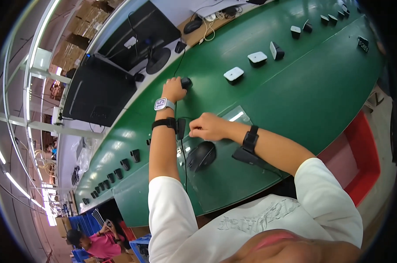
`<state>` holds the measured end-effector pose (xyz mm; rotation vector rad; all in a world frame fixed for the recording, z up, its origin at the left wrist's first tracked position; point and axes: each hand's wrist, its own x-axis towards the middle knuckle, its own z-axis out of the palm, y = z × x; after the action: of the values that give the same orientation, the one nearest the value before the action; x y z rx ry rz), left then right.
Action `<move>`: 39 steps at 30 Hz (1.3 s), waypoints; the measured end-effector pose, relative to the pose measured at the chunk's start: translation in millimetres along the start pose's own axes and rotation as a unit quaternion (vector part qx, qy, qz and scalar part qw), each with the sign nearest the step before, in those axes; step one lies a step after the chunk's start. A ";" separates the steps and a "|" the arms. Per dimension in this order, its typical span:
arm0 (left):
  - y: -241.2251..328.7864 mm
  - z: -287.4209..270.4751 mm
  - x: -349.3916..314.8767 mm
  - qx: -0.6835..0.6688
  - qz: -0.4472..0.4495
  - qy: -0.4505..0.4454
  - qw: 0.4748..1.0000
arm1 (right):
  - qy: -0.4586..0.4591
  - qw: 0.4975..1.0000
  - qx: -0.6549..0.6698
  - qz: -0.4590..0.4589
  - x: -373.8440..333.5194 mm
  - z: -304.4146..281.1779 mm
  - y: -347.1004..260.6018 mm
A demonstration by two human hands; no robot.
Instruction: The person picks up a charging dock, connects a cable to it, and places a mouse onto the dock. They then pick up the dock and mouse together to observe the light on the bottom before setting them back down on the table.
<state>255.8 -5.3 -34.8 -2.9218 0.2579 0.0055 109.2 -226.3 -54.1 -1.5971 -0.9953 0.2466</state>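
Head view: you've got two black mice on the green belt (303, 92).
Left hand (173, 89) grips a small mouse (186, 82); right hand (208, 127) pinches its cable (184, 117) above a glossy, rounded mouse (201, 155).

Head view – looking down, near green bench (294, 87)

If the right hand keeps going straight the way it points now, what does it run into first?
The right hand points toward the person's left, so it would most likely meet the left forearm first, around the black wrist strap. Depth is unclear; it might pass above it.
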 end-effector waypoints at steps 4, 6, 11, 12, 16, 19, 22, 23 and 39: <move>-14.3 -2.9 -15.1 -0.167 0.014 0.180 0.969 | 0.038 0.994 0.027 -0.099 5.8 3.0 17.1; 1.3 -21.1 -41.0 -0.474 -0.089 0.144 0.864 | 0.102 0.989 0.028 -0.106 3.5 -0.9 25.5; 29.5 -33.4 -139.1 -0.903 0.002 0.114 0.414 | 0.209 0.976 -0.018 -0.066 6.8 -8.4 11.9; 30.0 -29.7 -152.5 -0.919 0.011 0.114 0.378 | 0.202 0.977 -0.010 -0.067 9.9 -8.4 9.2; 25.6 -15.1 -187.0 -0.910 -0.045 0.095 0.401 | 0.187 0.979 -0.010 -0.081 10.3 -4.2 5.1; 34.3 -1.9 -198.4 -0.890 -0.072 0.101 0.440 | 0.174 0.982 -0.022 -0.072 4.3 -1.3 5.9; 36.8 8.1 -197.9 -0.880 -0.061 0.113 0.458 | 0.161 0.981 -0.067 -0.081 6.5 1.1 4.4; 37.4 7.6 -198.1 -0.878 -0.045 0.116 0.461 | 0.160 0.978 -0.092 -0.095 5.3 1.0 4.3; 54.0 5.9 -196.7 -0.854 -0.105 0.100 0.500 | 0.169 0.969 -0.152 -0.093 8.3 -1.2 -4.7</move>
<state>52.8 -22.1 -47.3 -4.9759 -0.4339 -0.2866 112.9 -221.5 -46.6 -1.7321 -0.9362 -0.3148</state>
